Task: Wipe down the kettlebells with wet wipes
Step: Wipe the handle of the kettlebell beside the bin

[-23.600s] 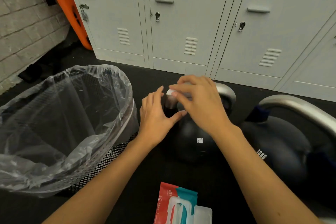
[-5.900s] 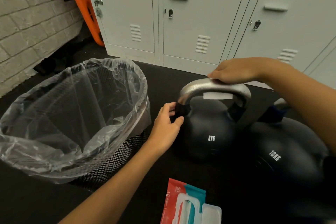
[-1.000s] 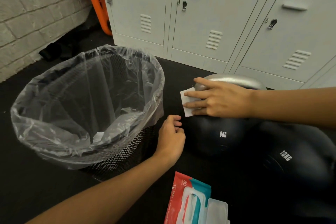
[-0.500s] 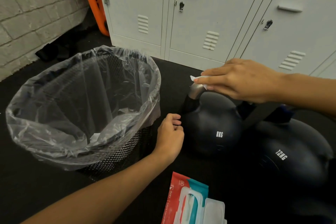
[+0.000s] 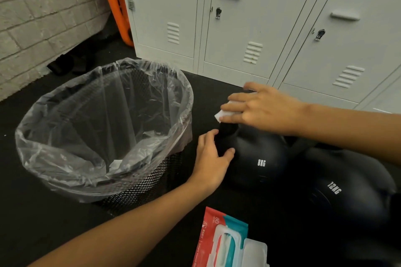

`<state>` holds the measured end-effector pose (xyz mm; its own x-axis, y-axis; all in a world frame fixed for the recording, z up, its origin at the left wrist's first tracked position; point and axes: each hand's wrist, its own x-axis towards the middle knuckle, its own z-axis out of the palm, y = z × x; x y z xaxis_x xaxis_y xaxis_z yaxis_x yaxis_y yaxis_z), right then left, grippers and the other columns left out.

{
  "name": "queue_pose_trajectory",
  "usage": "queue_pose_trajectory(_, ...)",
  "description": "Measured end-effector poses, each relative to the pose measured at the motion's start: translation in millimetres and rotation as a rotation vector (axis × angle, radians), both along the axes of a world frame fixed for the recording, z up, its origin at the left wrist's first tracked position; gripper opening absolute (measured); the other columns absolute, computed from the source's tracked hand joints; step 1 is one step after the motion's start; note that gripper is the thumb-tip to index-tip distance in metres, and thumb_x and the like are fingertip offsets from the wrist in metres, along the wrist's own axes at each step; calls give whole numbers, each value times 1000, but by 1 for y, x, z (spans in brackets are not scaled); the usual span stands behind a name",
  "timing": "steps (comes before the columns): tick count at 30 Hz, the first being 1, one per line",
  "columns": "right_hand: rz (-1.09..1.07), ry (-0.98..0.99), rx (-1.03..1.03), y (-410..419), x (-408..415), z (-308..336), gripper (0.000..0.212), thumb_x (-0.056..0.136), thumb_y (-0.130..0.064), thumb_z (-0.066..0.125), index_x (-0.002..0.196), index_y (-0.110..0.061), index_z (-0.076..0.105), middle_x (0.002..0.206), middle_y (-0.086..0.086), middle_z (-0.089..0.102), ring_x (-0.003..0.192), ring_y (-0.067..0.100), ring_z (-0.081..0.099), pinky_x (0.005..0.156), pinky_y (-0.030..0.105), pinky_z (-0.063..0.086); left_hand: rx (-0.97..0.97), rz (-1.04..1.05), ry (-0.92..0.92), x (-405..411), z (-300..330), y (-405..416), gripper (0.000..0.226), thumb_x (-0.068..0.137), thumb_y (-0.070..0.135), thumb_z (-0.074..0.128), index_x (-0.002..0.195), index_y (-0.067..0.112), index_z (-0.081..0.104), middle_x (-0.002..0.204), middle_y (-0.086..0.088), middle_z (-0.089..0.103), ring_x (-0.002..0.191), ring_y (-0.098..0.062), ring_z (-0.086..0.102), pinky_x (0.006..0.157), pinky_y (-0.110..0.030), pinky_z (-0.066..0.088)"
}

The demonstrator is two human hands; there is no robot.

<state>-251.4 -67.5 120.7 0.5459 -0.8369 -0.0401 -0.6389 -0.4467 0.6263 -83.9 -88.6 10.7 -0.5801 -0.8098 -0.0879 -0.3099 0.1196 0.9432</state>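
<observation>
The 8 kg kettlebell [image 5: 256, 158] stands on the black floor [image 5: 43, 223], just right of the mesh waste bin [image 5: 138, 188] and in front of the grey lockers [image 5: 249, 17]. The right hand [image 5: 262, 108] lies over the top of this kettlebell, where the handle is, with a white wet wipe [image 5: 225, 112] under it. Its fingers are nearly straight and spread, and they press the wipe down; only one corner of the wipe shows at the fingertips. The handle itself is hidden below the hand.

The left hand [image 5: 213, 160] holds the left side of the same kettlebell, at the base of the handle. The thumb and the fingers curl around this dark part, so the hand grips it.

A second kettlebell, marked 12 kg [image 5: 347, 197], sits touching or almost touching the first one, on its right and nearer to the person. The pack of wet wipes [image 5: 223, 243] lies on the floor close to the person, with its plastic lid [image 5: 253, 253] flipped open. The bin has a clear plastic liner [image 5: 65, 128], and some white pieces [image 5: 116, 163] lie at the bottom. An orange object [image 5: 115, 2] leans by the brick wall [image 5: 32, 17].
</observation>
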Motion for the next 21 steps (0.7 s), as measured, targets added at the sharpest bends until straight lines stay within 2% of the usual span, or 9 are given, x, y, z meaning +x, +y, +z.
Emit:
queue_pose_trajectory(4, -169, -405, 10, 18, -12, 19, 41, 103, -36, 33, 132, -27, 61, 118, -5, 68, 97, 24, 69, 80, 40, 53, -54, -59, -22, -7, 5, 1, 84, 84, 32, 70, 149, 21, 20, 148, 5, 22, 138, -14, 27, 115, -35, 26)
queue_pose_trajectory(7, -400, -817, 76, 35, -20, 22, 39, 100, -43, 46, 137, -36, 55, 132, -15, 62, 115, 11, 62, 97, 33, 49, -52, -109, -49, -10, 7, 2, 94, 82, 34, 71, 152, 21, 10, 153, 3, 17, 141, -15, 22, 117, -40, 23)
queue_pose_trajectory(10, -540, -1002, 76, 50, -29, 23, 39, 96, -41, 52, 135, -39, 56, 131, -18, 62, 117, 6, 59, 97, 22, 42, -34, -135, -52, -10, 6, 3, 98, 82, 33, 71, 152, 22, 4, 153, 3, 17, 142, -15, 22, 117, -43, 22)
queue_pose_trajectory(13, -618, -1028, 42, 54, -32, 22, 38, 99, -41, 49, 135, -36, 57, 127, -12, 65, 112, 11, 61, 90, 21, 40, -17, -132, -38, -10, 7, 1, 97, 81, 32, 73, 152, 23, 7, 153, 3, 19, 140, -15, 25, 116, -40, 25)
queue_pose_trajectory(16, -557, -925, -17, 44, -20, 14, 40, 102, -43, 41, 137, -31, 56, 125, -4, 67, 110, 21, 62, 95, 37, 46, 10, -117, -20, -10, 6, -1, 96, 80, 30, 75, 151, 23, 11, 152, 3, 21, 139, -15, 27, 114, -34, 27)
queue_pose_trajectory(18, -444, -820, -27, 35, -9, 5, 44, 104, -42, 35, 138, -25, 56, 128, -2, 65, 114, 24, 61, 96, 42, 49, 11, -116, -14, -9, 6, 0, 96, 79, 29, 75, 151, 23, 12, 151, 3, 22, 138, -15, 29, 112, -31, 28)
queue_pose_trajectory(21, -305, -541, -74, 21, -2, -12, 45, 99, -34, 36, 132, -17, 62, 129, 6, 65, 122, 30, 59, 98, 43, 47, -3, -107, -12, -10, 6, 0, 96, 79, 29, 76, 151, 22, 13, 150, 2, 24, 137, -14, 30, 109, -28, 29)
